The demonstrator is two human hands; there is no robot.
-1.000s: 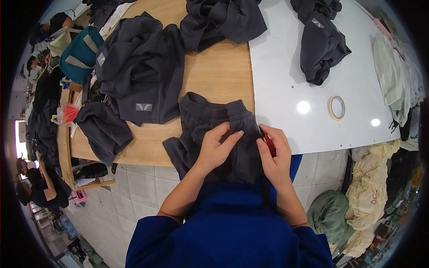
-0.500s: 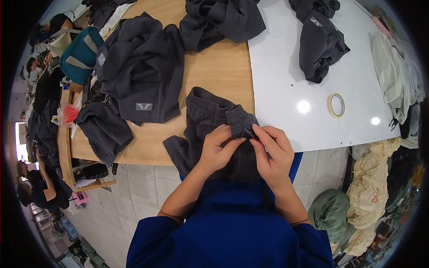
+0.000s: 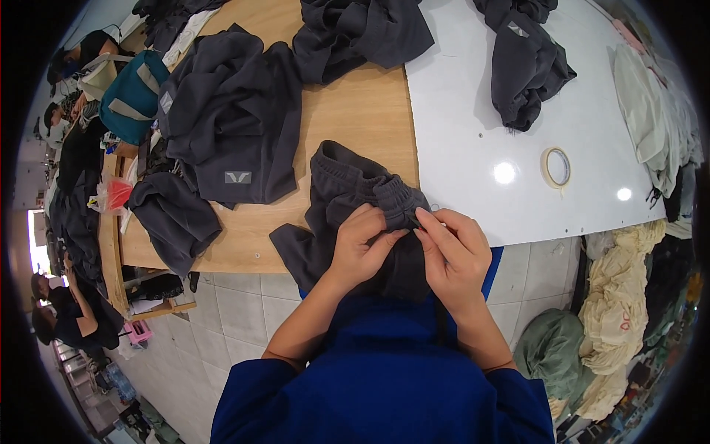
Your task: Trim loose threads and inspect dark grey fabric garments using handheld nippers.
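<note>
Tape roll (image 3: 556, 166) on white tabletop (image 3: 473, 133), more dark garments (image 3: 229, 126) piled to the left. Left hand (image 3: 362, 248) & right hand (image 3: 452, 255) close together, both pinching waistband of dark grey shorts (image 3: 347, 192) at table edge.

This is a garment workshop. Dark grey garments (image 3: 222, 126) lie in heaps across a long tabletop (image 3: 355, 118), part bare wood and part white sheet, with more at twelve and one o'clock. A roll of tape (image 3: 556, 166) sits on the white part at two o'clock. Pale cloth bundles (image 3: 617, 296) pile on the tiled floor (image 3: 244, 311) at four o'clock, and other workers (image 3: 70, 311) sit along the bench at nine o'clock.
</note>
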